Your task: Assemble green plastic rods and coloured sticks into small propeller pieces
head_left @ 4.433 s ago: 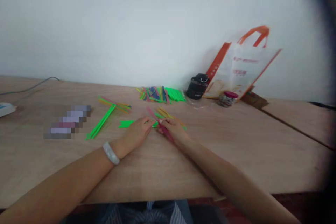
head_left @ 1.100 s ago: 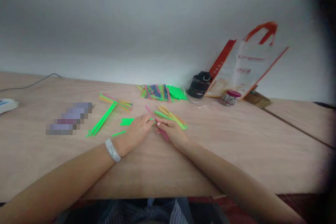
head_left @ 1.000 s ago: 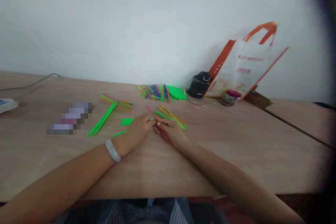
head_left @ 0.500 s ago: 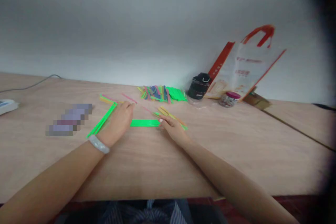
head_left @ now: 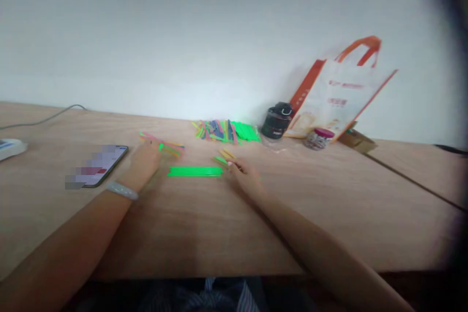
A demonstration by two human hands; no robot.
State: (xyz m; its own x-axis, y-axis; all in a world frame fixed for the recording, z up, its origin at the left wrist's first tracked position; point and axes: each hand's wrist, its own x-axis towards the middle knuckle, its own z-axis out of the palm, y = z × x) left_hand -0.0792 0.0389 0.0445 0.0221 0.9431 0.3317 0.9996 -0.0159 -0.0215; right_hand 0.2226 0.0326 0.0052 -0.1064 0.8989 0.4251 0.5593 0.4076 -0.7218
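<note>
Thin bright green strips [head_left: 195, 171] lie side by side in a flat row between my hands. My left hand [head_left: 145, 160], with a pale bracelet on its wrist, is over the table left of that row. Motion blurs its fingers, and a green tip shows beside them. Pink, yellow and green strips [head_left: 170, 147] lie just beyond it. At the row's right end is my right hand [head_left: 245, 178], fingers curled in and thumb against them. Loose yellow strips [head_left: 228, 154] and a green strip [head_left: 220, 161] lie by its fingertips; whatever it grips is hidden.
A heap of coloured strips [head_left: 219, 130] lies near the wall. To its right stand a black lidded container [head_left: 277, 122], a carrier bag [head_left: 341, 92] and a jar with a magenta lid [head_left: 320, 139]. A phone [head_left: 109, 165] lies left, with a cable [head_left: 51, 118] behind.
My left hand has moved left, off the green row, uncovering its left end and covering the slanted green strips. My right hand has shifted slightly right.
</note>
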